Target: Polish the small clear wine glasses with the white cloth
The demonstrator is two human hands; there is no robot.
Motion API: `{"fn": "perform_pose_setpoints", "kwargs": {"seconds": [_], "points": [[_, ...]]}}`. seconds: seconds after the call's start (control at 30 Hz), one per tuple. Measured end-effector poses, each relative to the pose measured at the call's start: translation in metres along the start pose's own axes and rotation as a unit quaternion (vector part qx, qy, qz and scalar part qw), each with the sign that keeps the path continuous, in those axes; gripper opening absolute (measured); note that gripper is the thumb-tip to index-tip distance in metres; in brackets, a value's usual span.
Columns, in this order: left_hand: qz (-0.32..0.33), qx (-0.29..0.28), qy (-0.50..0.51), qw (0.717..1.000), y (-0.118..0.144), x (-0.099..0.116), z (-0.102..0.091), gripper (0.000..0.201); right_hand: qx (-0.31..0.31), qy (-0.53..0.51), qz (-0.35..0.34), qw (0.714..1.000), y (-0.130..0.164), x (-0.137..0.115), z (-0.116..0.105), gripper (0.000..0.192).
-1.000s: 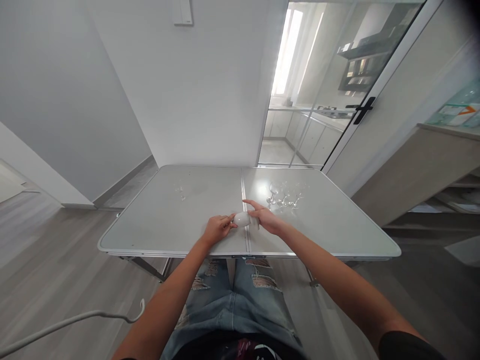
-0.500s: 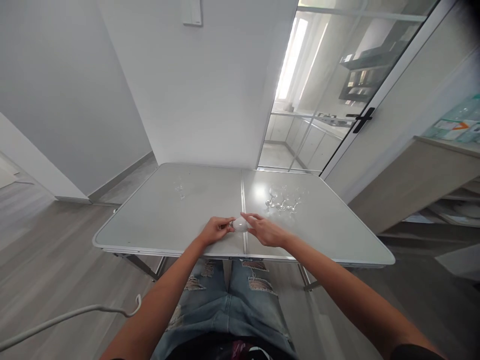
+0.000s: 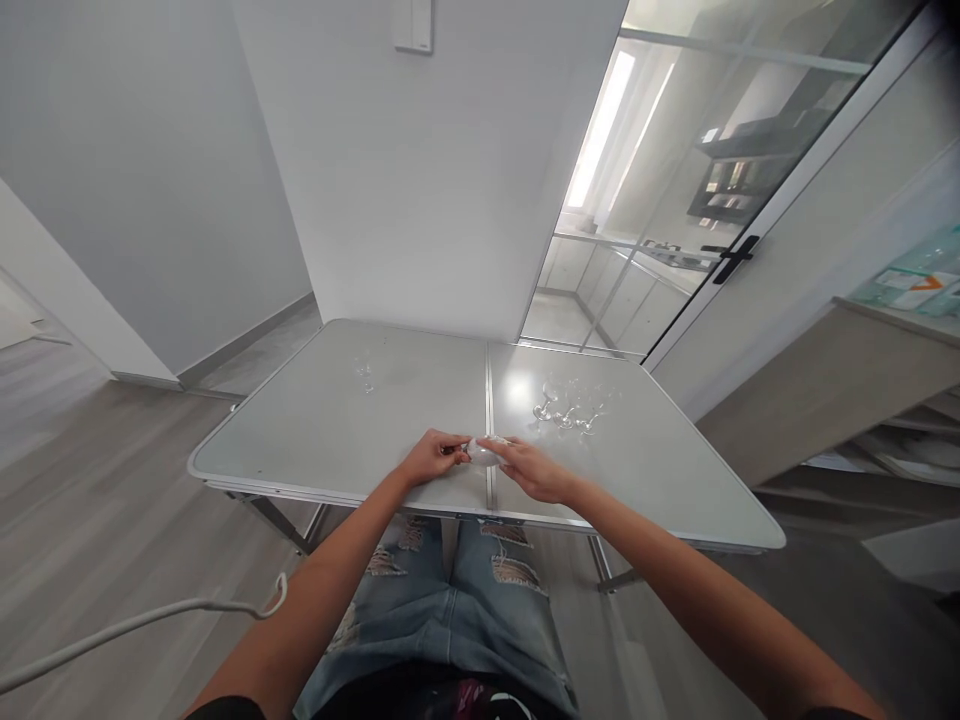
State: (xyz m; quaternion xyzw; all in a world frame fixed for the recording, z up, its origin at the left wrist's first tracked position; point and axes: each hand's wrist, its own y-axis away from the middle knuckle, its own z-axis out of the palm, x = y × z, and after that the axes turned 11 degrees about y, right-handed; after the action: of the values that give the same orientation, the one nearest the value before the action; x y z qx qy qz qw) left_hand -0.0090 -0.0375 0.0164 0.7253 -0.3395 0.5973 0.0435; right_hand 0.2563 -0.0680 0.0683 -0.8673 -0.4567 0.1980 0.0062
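Just above the table's front edge, near its middle seam, a small stemmed glass (image 3: 486,456) lies sideways between my hands. Its bowl looks whitish; whether cloth or tissue is in or around it, I cannot tell. At the narrow stem end, my left hand (image 3: 433,457) is closed, thumb and fingers pinching. From the other side my right hand (image 3: 534,470) has its fingers laid over the bowl, thumb partly hidden. Beyond my right hand, several clear stemmed glasses (image 3: 564,415) stand grouped on the table. One more clear glass (image 3: 366,380) stands by itself on the left half.
The pale folding table (image 3: 300,430) has a metal rim and a centre seam. A white wall (image 3: 420,200) rises behind it, beside a glazed door (image 3: 600,290). A shelf with plastic bottles (image 3: 919,285) is at right. A white cable (image 3: 172,608) hangs at lower left.
My right fingers have moved from the end of the bowl to lie flatter across its top. The left hand keeps its grip. The view has shifted slightly.
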Motion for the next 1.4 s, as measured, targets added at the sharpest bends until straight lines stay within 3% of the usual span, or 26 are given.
{"fn": "perform_pose_setpoints", "kwargs": {"seconds": [0.07,0.13,0.3,0.37,0.43,0.5,0.63,0.73,0.8,0.9,1.07,1.2,1.3,1.4], "points": [[0.005,0.022,-0.004,1.000,0.000,-0.002,0.000,0.047,0.039,-0.137,0.100,0.985,-0.007,-0.008,0.001,0.066],[0.008,0.045,-0.013,0.999,0.000,-0.005,0.000,0.046,0.082,-0.273,0.190,0.940,-0.015,-0.012,0.001,0.073],[0.033,0.071,-0.084,0.993,0.002,-0.015,0.002,0.042,0.125,-0.512,0.408,0.745,-0.035,-0.008,0.001,0.071],[0.045,0.068,-0.104,0.991,0.002,-0.017,0.003,0.042,0.125,-0.536,0.451,0.703,-0.039,-0.006,0.002,0.069],[0.047,0.067,-0.109,0.991,0.002,-0.019,0.004,0.043,0.146,-0.497,0.468,0.716,-0.043,-0.007,0.004,0.068],[0.040,0.069,-0.098,0.992,0.001,-0.018,0.003,0.044,0.172,-0.422,0.443,0.772,-0.043,-0.010,0.006,0.069],[0.000,0.080,0.000,0.997,0.000,-0.011,-0.001,0.048,0.167,-0.251,0.250,0.920,-0.034,-0.014,0.006,0.070],[-0.048,0.051,0.084,0.994,-0.002,-0.004,-0.003,0.055,0.102,-0.086,0.101,0.986,-0.022,-0.005,0.002,0.064],[-0.073,0.032,0.114,0.990,-0.003,-0.001,-0.004,0.057,0.051,0.020,0.005,0.999,-0.017,0.005,-0.002,0.064],[-0.089,0.021,0.136,0.987,-0.003,0.001,-0.005,0.057,-0.003,0.151,-0.113,0.982,-0.013,0.021,-0.007,0.076],[-0.100,0.004,0.175,0.979,-0.002,0.001,-0.006,0.064,-0.012,0.239,-0.189,0.952,-0.011,0.029,-0.011,0.082],[-0.096,0.005,0.159,0.983,-0.002,-0.001,-0.007,0.062,-0.016,0.201,-0.153,0.967,-0.011,0.021,-0.007,0.083],[-0.089,0.023,0.142,0.986,-0.002,-0.002,-0.007,0.061,0.006,0.088,-0.053,0.995,-0.015,0.008,-0.007,0.074],[-0.081,0.033,0.145,0.986,-0.001,-0.005,-0.008,0.062,0.022,-0.079,0.061,0.995,-0.024,-0.006,-0.014,0.064]]}}
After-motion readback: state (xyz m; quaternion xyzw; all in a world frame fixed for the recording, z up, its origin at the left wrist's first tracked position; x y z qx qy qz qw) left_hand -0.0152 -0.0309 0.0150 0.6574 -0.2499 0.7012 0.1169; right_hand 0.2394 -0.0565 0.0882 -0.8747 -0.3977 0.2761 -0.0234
